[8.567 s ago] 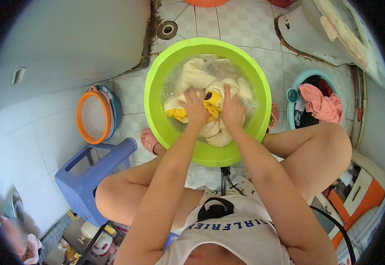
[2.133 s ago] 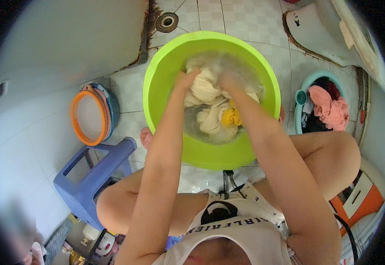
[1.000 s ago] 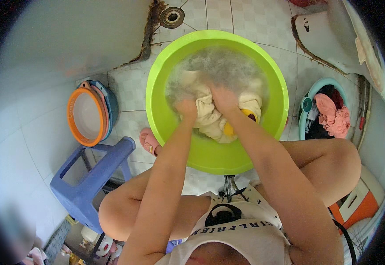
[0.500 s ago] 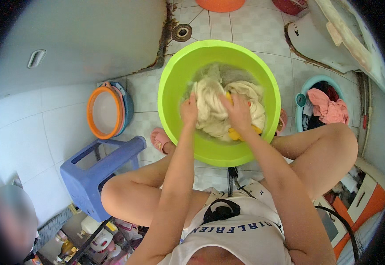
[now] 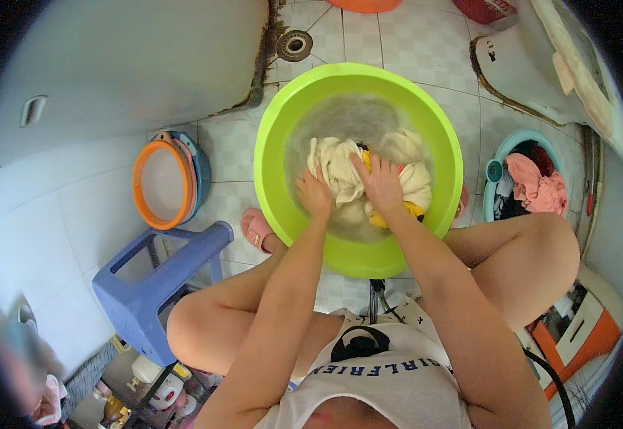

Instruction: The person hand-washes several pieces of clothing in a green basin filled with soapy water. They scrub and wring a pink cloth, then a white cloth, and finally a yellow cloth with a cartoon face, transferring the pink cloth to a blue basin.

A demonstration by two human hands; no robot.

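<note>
A cream wet garment (image 5: 336,169) with yellow and dark patches lies bunched in cloudy water inside a large lime-green basin (image 5: 271,164). Its left edge is in the grip of my left hand (image 5: 315,194), whose fingers dip to the water. My right hand (image 5: 381,184) presses down on the middle of the bundle beside a yellow part, fingers bent into the cloth. Part of the fabric is under the water, and my fingertips are partly hidden.
Left of the basin stand nested basins with an orange rim (image 5: 140,187) and a blue plastic stool (image 5: 129,297). On the right, a light-blue tub (image 5: 490,196) holds clothes, including a pink one (image 5: 536,184). A floor drain (image 5: 295,46) lies beyond, near the grey appliance (image 5: 147,64).
The garment has sunk lower and spread in the basin, leaving more water showing at the far side. My left hand has moved slightly nearer to me; my right hand presses lower.
</note>
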